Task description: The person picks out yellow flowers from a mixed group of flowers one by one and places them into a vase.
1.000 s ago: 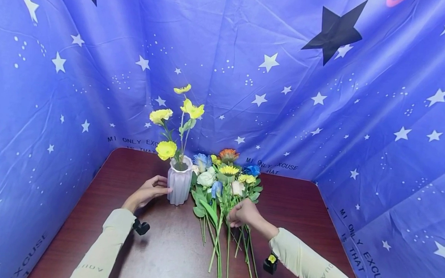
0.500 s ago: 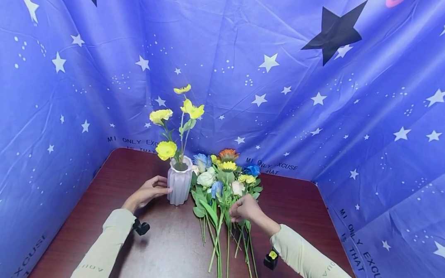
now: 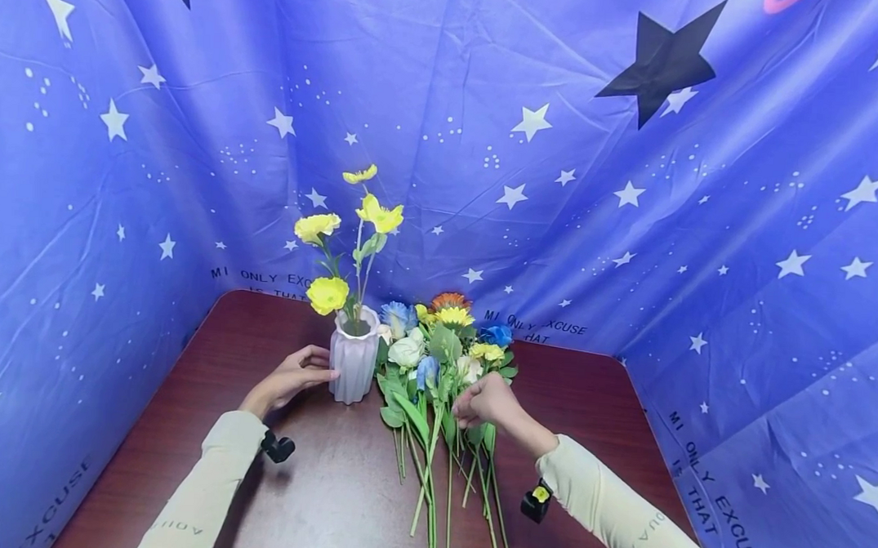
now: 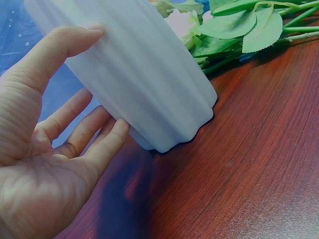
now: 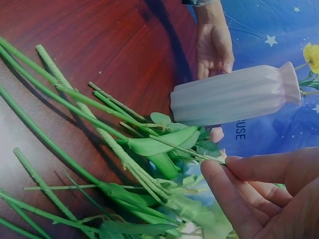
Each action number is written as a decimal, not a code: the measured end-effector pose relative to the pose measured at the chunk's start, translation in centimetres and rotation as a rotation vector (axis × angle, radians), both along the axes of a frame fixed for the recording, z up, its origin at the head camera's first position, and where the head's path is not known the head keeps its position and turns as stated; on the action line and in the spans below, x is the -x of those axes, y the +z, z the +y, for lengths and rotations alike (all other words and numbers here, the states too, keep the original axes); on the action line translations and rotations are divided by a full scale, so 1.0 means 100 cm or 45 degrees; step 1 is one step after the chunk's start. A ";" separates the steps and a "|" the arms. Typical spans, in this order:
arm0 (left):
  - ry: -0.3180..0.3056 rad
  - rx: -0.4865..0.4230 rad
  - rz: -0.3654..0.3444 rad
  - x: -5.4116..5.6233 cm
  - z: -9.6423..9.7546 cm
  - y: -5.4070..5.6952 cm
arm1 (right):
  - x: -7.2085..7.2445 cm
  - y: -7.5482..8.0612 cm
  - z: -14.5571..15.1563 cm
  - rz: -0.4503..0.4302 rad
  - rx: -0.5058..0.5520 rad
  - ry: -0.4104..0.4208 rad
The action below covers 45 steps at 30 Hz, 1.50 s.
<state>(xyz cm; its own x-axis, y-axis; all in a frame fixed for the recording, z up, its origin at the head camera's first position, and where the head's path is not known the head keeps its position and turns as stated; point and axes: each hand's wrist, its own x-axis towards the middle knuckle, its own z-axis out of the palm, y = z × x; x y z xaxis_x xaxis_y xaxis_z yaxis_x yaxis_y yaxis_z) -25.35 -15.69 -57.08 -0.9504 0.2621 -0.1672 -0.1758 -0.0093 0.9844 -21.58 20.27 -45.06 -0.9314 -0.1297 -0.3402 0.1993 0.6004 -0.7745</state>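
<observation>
A pale lilac fluted vase (image 3: 353, 367) stands upright on the table with several yellow flowers (image 3: 328, 296) in it. My left hand (image 3: 295, 378) is at its left side; in the left wrist view the thumb lies on the vase's face and the fingertips touch its side. Thumb and index finger of my right hand (image 3: 494, 403) pinch a thin green stem (image 5: 187, 151). It appears to belong to the yellow daisy-like flower (image 3: 453, 316) that rises over the pile, a broad green leaf (image 3: 446, 344) below its head. The rest of the flowers lie bunched beside the vase.
In the pile are white roses (image 3: 406, 351), blue flowers (image 3: 497, 335) and an orange flower (image 3: 450, 301). Their long stems (image 3: 434, 511) point toward the table's near edge. Blue star-printed cloth (image 3: 445, 127) surrounds the dark red wooden table (image 3: 312, 481).
My right hand has moved slightly up and away from me, and the yellow daisy-like flower has shifted away toward the back. My left hand and the vase have stayed put.
</observation>
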 end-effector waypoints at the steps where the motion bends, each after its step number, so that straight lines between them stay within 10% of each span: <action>1: 0.000 0.006 -0.001 0.000 0.000 0.000 | 0.001 0.001 0.000 -0.005 0.001 -0.004; 45: 0.017 0.011 0.007 0.002 -0.001 -0.004 | 0.007 0.007 -0.012 0.127 0.110 -0.056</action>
